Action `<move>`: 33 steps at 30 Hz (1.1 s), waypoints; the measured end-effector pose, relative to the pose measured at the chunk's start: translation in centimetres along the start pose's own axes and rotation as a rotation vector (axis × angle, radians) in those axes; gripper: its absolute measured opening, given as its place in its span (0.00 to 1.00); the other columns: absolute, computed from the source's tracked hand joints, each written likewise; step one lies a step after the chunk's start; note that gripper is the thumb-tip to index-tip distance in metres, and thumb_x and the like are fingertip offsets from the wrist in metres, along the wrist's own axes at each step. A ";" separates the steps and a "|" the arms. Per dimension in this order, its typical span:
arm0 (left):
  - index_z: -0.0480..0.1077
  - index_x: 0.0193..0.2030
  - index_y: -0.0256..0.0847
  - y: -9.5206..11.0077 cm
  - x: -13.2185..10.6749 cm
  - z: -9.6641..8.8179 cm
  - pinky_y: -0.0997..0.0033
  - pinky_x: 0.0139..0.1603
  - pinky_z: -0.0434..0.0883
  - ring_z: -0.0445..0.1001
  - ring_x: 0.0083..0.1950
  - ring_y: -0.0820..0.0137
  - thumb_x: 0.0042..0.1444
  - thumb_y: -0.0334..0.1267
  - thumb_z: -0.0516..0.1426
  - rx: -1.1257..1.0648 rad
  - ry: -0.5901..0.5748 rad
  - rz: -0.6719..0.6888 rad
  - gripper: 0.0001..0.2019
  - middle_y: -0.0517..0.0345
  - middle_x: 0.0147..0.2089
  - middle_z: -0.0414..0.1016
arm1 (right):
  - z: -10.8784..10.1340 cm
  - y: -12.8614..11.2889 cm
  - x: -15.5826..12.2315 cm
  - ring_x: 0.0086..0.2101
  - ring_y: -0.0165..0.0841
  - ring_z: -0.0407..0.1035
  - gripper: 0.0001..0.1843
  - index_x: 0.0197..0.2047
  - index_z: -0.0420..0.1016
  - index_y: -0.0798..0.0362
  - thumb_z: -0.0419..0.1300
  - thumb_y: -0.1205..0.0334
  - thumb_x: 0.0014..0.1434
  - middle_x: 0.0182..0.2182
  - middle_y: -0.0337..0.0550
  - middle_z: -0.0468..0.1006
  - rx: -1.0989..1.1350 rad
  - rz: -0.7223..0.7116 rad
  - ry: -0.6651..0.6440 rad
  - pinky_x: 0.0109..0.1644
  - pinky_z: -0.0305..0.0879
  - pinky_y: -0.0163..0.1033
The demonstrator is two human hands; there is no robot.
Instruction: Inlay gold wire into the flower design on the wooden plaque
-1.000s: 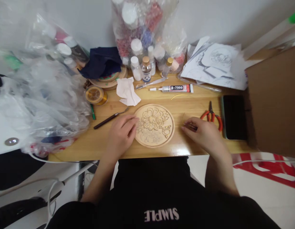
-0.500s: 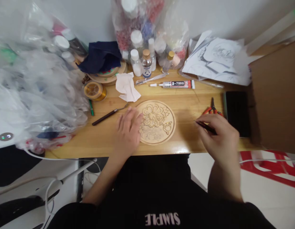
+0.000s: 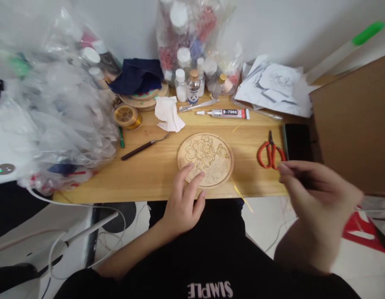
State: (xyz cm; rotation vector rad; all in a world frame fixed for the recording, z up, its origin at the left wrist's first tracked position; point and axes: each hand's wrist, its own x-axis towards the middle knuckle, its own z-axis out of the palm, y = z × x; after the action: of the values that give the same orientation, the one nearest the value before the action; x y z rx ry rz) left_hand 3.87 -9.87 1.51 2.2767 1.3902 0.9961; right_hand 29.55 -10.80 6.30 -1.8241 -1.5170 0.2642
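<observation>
"Round board (image 3: 213,155): where do you have it in the head view?"

"Under my left fingertips. The left hand (image 3: 183,205) has its fingers spread, forefinger and middle finger on the board's near part, the others off it."

"And the right?"

"My right hand (image 3: 323,199) is well apart from the board, thumb and forefinger pressed together. I can't tell what, if anything, they pinch. The pliers (image 3: 271,143) are just beside those fingertips, and a yellow strand (image 3: 242,198) shows between the two hands."

"How would you work this well?"

"I'd steady the board with light, even pressure on bare wood, clear of the gold outline (image 3: 200,155), so it shouldn't slide. I'd avoid snagging that strand on the board's edge, and handle it gently: it looks thin enough to kink."
</observation>
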 end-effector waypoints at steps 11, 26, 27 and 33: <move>0.58 0.68 0.36 -7.4 4.4 -0.2 0.50 0.69 0.63 0.60 0.71 0.55 0.68 0.36 0.49 0.114 -0.233 0.035 0.23 0.40 0.69 0.62 | 3.6 -0.3 -0.5 0.30 0.34 0.80 0.05 0.34 0.79 0.50 0.60 0.65 0.56 0.31 0.41 0.84 0.178 -0.130 -0.194 0.36 0.80 0.39; 0.48 0.72 0.42 -3.0 0.3 1.0 0.36 0.69 0.58 0.54 0.73 0.46 0.64 0.44 0.57 0.131 0.014 -0.031 0.34 0.34 0.70 0.57 | 5.5 -0.2 -1.4 0.32 0.34 0.80 0.08 0.37 0.81 0.50 0.58 0.64 0.59 0.32 0.42 0.85 0.221 -0.197 -0.354 0.39 0.79 0.40; 0.48 0.72 0.42 -3.6 0.7 0.6 0.37 0.69 0.59 0.55 0.73 0.48 0.65 0.44 0.56 0.115 0.001 -0.032 0.33 0.35 0.70 0.57 | 5.6 -0.2 -1.3 0.32 0.33 0.80 0.09 0.37 0.80 0.50 0.58 0.64 0.59 0.32 0.42 0.85 0.221 -0.205 -0.364 0.39 0.78 0.40; 0.51 0.72 0.40 -7.0 3.5 -1.4 0.45 0.69 0.62 0.59 0.72 0.53 0.67 0.45 0.53 0.086 -0.207 0.031 0.29 0.37 0.70 0.60 | 6.0 -0.6 0.3 0.34 0.34 0.80 0.08 0.35 0.80 0.50 0.58 0.63 0.59 0.34 0.43 0.85 0.207 -0.242 -0.408 0.40 0.78 0.40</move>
State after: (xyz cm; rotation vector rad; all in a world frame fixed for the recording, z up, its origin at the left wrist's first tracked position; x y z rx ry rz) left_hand -0.70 -3.55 0.00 2.3913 1.3383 0.6979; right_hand 25.72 -8.13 2.53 -1.4640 -1.8902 0.6809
